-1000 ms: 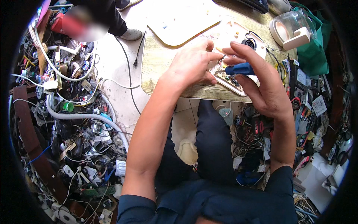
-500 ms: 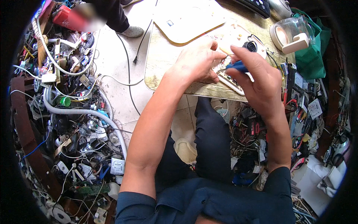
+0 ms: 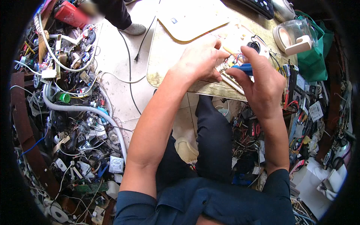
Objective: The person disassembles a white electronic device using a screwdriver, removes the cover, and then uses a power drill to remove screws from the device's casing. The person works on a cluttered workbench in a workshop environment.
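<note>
- One open white shell point(image 3: 237, 33) on the table point(image 3: 161, 67) holds one black coil point(image 3: 254, 46) and several wires point(image 3: 237, 58).
- Right hand point(image 3: 264, 78): fingers closed on one blue-handled tool point(image 3: 245, 68) over the shell.
- Left hand point(image 3: 200, 60): fingers curved, half-parted beside the wires; cannot tell whether they grip anything.
- One clear jug point(image 3: 302, 30) beside one green bag point(image 3: 318, 62).
</note>
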`<state>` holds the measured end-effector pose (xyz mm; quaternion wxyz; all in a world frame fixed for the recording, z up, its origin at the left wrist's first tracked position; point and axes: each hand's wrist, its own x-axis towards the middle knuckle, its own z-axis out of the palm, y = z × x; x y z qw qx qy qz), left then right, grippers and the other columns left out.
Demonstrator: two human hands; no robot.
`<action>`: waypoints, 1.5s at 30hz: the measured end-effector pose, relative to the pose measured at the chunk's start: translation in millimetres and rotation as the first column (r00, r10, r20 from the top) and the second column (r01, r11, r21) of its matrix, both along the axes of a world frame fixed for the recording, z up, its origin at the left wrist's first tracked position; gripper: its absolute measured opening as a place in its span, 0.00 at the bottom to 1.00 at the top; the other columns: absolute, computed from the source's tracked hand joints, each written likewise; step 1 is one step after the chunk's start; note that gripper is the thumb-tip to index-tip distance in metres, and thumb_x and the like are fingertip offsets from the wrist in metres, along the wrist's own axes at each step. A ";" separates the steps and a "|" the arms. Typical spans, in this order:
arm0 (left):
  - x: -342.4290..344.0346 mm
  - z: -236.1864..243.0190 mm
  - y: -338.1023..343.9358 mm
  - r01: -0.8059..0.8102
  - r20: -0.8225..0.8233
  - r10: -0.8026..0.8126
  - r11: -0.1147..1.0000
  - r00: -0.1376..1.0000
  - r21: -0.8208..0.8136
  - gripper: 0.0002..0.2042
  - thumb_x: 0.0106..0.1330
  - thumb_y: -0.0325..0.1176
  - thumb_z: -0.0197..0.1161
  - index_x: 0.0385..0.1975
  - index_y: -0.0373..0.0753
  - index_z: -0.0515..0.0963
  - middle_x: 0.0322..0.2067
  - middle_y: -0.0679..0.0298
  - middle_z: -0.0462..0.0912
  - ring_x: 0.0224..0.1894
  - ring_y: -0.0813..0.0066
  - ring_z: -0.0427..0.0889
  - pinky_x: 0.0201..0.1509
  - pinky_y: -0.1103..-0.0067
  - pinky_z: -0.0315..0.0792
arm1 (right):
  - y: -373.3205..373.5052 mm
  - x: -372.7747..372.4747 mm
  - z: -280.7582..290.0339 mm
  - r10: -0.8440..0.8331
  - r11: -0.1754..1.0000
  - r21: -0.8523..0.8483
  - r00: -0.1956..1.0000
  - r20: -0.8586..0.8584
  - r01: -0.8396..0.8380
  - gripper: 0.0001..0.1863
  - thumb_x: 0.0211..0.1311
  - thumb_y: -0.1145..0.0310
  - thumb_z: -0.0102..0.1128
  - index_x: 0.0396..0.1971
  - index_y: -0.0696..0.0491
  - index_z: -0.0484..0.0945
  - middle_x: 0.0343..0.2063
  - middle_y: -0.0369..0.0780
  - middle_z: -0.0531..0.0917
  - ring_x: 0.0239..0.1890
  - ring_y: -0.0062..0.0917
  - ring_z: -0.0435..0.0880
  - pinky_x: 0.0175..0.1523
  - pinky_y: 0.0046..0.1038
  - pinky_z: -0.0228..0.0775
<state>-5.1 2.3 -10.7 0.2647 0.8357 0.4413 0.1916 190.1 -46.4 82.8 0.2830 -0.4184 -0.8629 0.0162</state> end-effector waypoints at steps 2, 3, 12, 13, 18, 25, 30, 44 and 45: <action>-0.7 -2.7 -2.4 0.000 -0.013 -0.001 1.000 1.000 -0.017 0.37 0.44 0.43 0.86 0.60 0.59 0.83 0.60 0.59 0.79 0.62 0.57 0.80 0.64 0.65 0.77 | 2.3 -9.2 0.1 0.046 0.997 -0.056 0.989 -0.142 -0.055 0.29 0.59 0.74 0.77 0.61 0.55 0.80 0.41 0.47 0.89 0.38 0.35 0.90 0.42 0.33 0.83; -0.6 0.1 -3.2 0.003 -0.022 -0.003 1.000 1.000 -0.019 0.37 0.44 0.44 0.86 0.61 0.58 0.83 0.61 0.59 0.78 0.62 0.57 0.80 0.64 0.65 0.77 | -0.3 -10.3 -0.1 0.035 0.991 -0.123 0.979 -0.200 -0.061 0.28 0.59 0.73 0.77 0.61 0.55 0.81 0.41 0.46 0.89 0.38 0.34 0.91 0.42 0.32 0.83; -1.1 0.9 -4.5 -0.005 -0.030 0.005 1.000 1.000 -0.013 0.38 0.44 0.45 0.86 0.62 0.57 0.82 0.62 0.60 0.78 0.63 0.58 0.79 0.65 0.65 0.76 | 2.4 -6.2 -2.2 0.007 0.993 -0.110 0.983 -0.183 -0.028 0.28 0.57 0.75 0.78 0.59 0.53 0.82 0.38 0.44 0.89 0.34 0.33 0.90 0.37 0.31 0.81; -0.7 0.4 -4.7 -0.009 -0.026 0.008 1.000 1.000 -0.024 0.37 0.45 0.45 0.86 0.62 0.57 0.83 0.62 0.60 0.78 0.63 0.58 0.79 0.65 0.65 0.76 | 1.9 -7.2 -1.9 0.036 0.988 -0.137 0.976 -0.217 -0.067 0.28 0.57 0.74 0.79 0.59 0.53 0.82 0.38 0.44 0.89 0.35 0.32 0.90 0.38 0.30 0.82; 0.5 0.2 -2.2 -0.015 -0.023 0.014 0.999 1.000 -0.042 0.37 0.45 0.45 0.86 0.61 0.58 0.83 0.62 0.61 0.78 0.64 0.58 0.79 0.66 0.65 0.75 | -4.9 2.3 -1.2 0.051 0.997 -0.053 0.999 -0.006 -0.051 0.31 0.57 0.69 0.81 0.60 0.57 0.80 0.42 0.43 0.90 0.39 0.30 0.92 0.44 0.28 0.84; 0.7 -7.0 -4.4 -0.005 -0.014 0.005 1.000 1.000 -0.011 0.38 0.45 0.46 0.86 0.62 0.58 0.82 0.62 0.57 0.78 0.65 0.54 0.78 0.67 0.64 0.75 | 0.2 -1.1 -2.2 0.038 0.980 -0.181 0.978 -0.205 -0.077 0.34 0.62 0.72 0.78 0.68 0.58 0.74 0.48 0.43 0.90 0.46 0.29 0.92 0.52 0.28 0.84; 2.2 -5.1 -2.0 -0.007 -0.008 0.007 0.999 1.000 -0.035 0.37 0.46 0.45 0.85 0.62 0.59 0.82 0.63 0.56 0.77 0.66 0.53 0.77 0.67 0.64 0.75 | 2.0 6.7 -15.8 -0.036 0.998 -0.064 0.993 -0.113 0.028 0.36 0.59 0.73 0.79 0.68 0.56 0.74 0.45 0.45 0.89 0.42 0.30 0.91 0.49 0.28 0.83; 1.9 6.8 -2.0 0.011 -0.067 -0.016 0.997 0.998 -0.074 0.38 0.47 0.46 0.85 0.64 0.56 0.82 0.63 0.57 0.77 0.65 0.54 0.78 0.67 0.65 0.75 | 4.2 2.6 -1.5 -0.003 0.981 -0.193 0.989 -0.146 -0.025 0.38 0.61 0.74 0.76 0.72 0.53 0.70 0.49 0.48 0.88 0.52 0.26 0.88 0.55 0.31 0.81; 1.1 5.6 -3.0 0.010 -0.061 -0.014 0.998 0.998 -0.063 0.38 0.47 0.46 0.85 0.63 0.56 0.82 0.63 0.57 0.77 0.65 0.54 0.78 0.67 0.65 0.75 | 3.8 1.0 -1.5 0.000 0.973 -0.226 0.979 -0.202 -0.047 0.38 0.62 0.75 0.76 0.72 0.54 0.71 0.48 0.47 0.88 0.51 0.26 0.88 0.55 0.31 0.81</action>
